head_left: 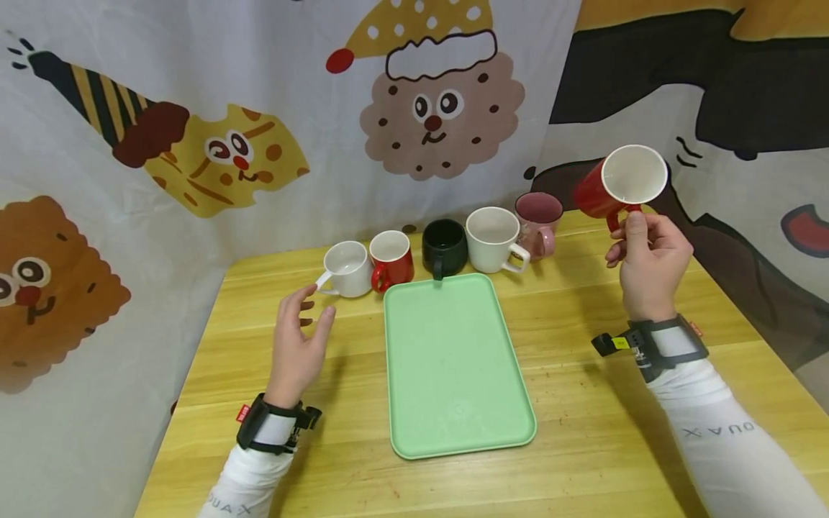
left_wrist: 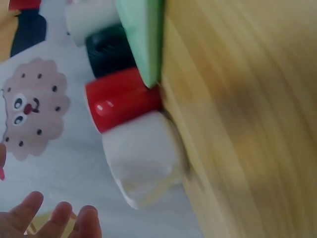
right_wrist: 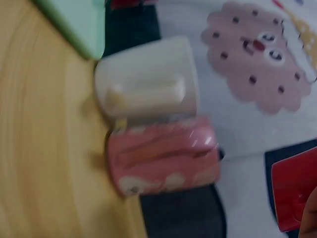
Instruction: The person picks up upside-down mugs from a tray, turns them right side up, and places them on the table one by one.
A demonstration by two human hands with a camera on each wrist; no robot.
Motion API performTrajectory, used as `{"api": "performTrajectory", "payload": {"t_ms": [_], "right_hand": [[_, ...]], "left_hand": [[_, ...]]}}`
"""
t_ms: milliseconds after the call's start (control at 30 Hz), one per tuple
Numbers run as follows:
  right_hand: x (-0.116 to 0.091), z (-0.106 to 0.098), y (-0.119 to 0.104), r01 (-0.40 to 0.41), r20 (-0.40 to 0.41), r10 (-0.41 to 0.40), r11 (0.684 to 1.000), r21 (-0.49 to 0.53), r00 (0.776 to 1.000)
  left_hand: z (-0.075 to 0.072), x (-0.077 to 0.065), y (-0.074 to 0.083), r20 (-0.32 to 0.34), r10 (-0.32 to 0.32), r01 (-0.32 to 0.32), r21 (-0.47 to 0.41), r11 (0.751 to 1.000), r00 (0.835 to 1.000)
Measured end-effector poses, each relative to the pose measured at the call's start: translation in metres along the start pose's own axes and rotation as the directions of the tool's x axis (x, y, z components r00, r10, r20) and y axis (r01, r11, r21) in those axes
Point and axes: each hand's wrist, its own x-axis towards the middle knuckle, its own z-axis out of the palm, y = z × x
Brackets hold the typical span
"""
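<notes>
A red mug (head_left: 592, 193) with a white inside is up in the air at the right, its mouth tilted toward the head camera. My right hand (head_left: 654, 262) pinches it by the handle; in the right wrist view only part of this red mug (right_wrist: 292, 188) shows. Over the left of the table hangs my left hand (head_left: 301, 342), fingers loosely bent and holding nothing. Its fingertips come near the handle of a white mug (head_left: 350, 272); whether they touch it is hard to tell. The left wrist view shows that white mug (left_wrist: 143, 153) apart from the fingers.
Along the back stand a smaller red mug (head_left: 395, 262), a black mug (head_left: 444, 248), a larger white mug (head_left: 492, 237) and a pink mug (head_left: 537, 216). A green tray (head_left: 456, 367) lies mid-table before them. Behind the wooden table (head_left: 583, 432) hangs a printed curtain (head_left: 311, 65).
</notes>
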Motion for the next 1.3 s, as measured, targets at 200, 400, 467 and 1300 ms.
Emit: {"api": "performTrajectory", "payload": {"t_ms": [200,400,467,1300], "right_hand": [[0.009,-0.014,0.023,-0.094,-0.035,0.093,0.995,-0.028,0.995],[0.01,-0.022,0.04,-0.139,-0.029,0.136,0.977,-0.162,0.99],[0.008,-0.024,0.043,-0.149,-0.019,0.148,0.963,-0.226,0.989],[-0.007,-0.016,0.05,-0.209,0.02,0.227,0.924,-0.322,0.974]], "left_hand": [[-0.004,-0.002,-0.014,0.022,0.007,-0.009,0.1,0.995,1.0],[-0.007,-0.005,-0.019,0.04,0.023,-0.029,0.151,0.988,0.999],[-0.009,-0.006,-0.021,0.051,0.022,-0.03,0.177,0.984,0.998],[-0.012,-0.016,-0.032,0.128,-0.042,0.0,0.313,0.95,0.991]]}}
